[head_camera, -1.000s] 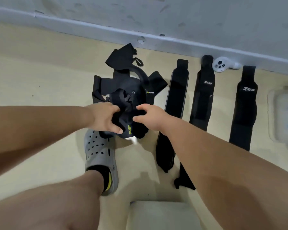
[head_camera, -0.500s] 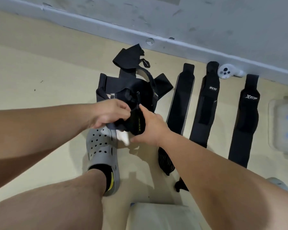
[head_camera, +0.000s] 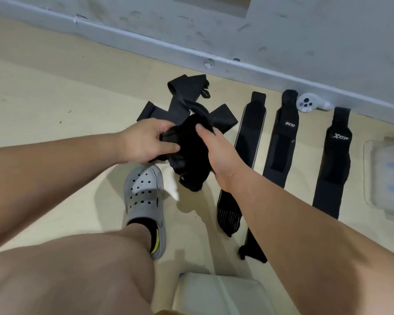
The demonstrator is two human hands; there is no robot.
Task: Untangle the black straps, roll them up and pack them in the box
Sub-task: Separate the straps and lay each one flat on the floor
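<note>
The bunched strap (head_camera: 187, 153) and the tangled straps (head_camera: 180, 105) behind it are soft, matt black woven cloth, like the three flat straps (head_camera: 280, 151) near the far edge of the floor (head_camera: 55, 98), two bearing white printed lettering. The floor looks smooth, matt beige; the wall (head_camera: 305, 30) is scuffed grey paint. The clog (head_camera: 143, 196) is matt grey moulded plastic, the controller (head_camera: 307, 103) glossy white plastic, the box (head_camera: 384, 173) cloudy translucent plastic.

A white controller (head_camera: 306, 103) lies against the wall (head_camera: 214, 30); a grey clog (head_camera: 143, 201) stands on the floor (head_camera: 43, 98), well apart from the wall.
</note>
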